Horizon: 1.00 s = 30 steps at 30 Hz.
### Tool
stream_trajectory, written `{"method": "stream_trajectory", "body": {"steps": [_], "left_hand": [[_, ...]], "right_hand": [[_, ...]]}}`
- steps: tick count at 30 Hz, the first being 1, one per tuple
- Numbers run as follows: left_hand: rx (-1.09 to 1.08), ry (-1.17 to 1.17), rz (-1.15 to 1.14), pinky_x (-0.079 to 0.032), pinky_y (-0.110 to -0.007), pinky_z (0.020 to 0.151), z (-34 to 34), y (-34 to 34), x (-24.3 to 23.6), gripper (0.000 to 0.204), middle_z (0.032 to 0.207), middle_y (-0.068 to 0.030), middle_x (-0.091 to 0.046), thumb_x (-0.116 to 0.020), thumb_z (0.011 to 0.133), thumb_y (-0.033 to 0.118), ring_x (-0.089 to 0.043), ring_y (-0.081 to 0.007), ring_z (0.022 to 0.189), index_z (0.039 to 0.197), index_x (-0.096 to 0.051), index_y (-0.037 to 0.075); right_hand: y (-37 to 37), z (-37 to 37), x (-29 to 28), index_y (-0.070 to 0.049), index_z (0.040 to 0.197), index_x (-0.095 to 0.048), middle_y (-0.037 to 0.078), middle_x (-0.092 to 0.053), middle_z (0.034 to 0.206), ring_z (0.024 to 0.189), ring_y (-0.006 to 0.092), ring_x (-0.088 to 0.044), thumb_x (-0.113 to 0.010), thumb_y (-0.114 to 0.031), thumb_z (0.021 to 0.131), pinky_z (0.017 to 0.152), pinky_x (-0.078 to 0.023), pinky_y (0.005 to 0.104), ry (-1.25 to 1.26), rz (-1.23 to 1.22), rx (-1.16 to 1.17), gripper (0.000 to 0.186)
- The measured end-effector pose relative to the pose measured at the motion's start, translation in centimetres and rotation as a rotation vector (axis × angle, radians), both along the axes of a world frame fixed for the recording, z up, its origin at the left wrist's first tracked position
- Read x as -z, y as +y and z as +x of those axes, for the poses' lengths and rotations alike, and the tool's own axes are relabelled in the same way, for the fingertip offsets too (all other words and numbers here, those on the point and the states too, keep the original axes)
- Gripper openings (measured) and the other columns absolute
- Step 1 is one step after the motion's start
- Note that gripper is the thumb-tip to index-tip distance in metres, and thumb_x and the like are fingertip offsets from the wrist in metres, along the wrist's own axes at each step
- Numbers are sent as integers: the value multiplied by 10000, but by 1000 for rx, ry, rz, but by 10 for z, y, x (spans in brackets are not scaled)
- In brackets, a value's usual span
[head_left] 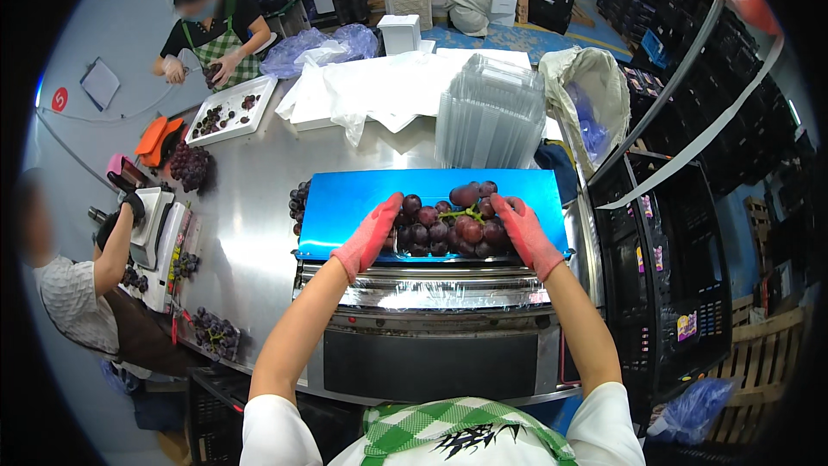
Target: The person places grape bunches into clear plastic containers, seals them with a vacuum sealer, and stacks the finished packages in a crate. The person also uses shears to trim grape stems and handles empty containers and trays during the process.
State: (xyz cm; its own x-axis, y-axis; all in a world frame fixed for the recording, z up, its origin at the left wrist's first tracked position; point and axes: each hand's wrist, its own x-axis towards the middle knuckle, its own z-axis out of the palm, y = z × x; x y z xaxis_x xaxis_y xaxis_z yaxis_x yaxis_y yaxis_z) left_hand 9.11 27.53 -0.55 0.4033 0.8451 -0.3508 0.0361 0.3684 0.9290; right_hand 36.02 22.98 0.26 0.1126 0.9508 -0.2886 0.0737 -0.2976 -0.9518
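Note:
A bunch of dark red grapes (470, 231) with a green stem sits on a bright blue plate (345, 198) in front of me. A clear edge beside the grapes looks like a transparent tray, though most of it is hidden. My left hand (373, 235), in a pinkish-red glove, presses against the left end of the grapes. At their right end my right hand (524, 233), gloved alike, curls its fingers over the edge. Between them the two hands grip the grapes and tray. Stretched clear film (431, 286) lies over a metal roller bed just nearer to me.
Stacked clear plastic boxes (492, 112) and white sheets (371, 95) lie beyond the plate. More grapes (216, 332) rest on the steel table (259, 259) at left. Two co-workers (69, 293) (216, 34) stand at left. Black crates (681, 293) line the right.

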Motion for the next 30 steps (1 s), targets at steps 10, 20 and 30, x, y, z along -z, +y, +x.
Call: {"method": "stream_trajectory", "body": {"steps": [10,20,30], "left_hand": [[-204,106,73,-426,-336,867,-14,-37,-35,617,1144,-126,-495,-547,842,478,-508,-215,979,1252,-427,33],[-446,1167,666,-384,-429,836,-62,-133,-1,521,986,-168,-473,-674,721,452,-446,-329,950,910,-544,-15],[-320,1371,512,-380,-413,794,-54,-125,11,471,994,-86,-511,-604,716,540,-425,-283,991,735,-685,76]], "right_hand": [[-20,14,-9,13,1229,-456,132,-552,1087,936,174,-528,-557,-521,824,798,-440,297,-184,2,63,678],[-131,30,-5,-47,820,-566,105,-493,956,948,271,-456,-646,-436,732,818,-356,400,-1215,74,151,407],[-141,18,16,-130,819,-686,101,-461,1100,1078,292,-376,-662,-392,725,913,-295,452,-1173,16,187,280]]}}
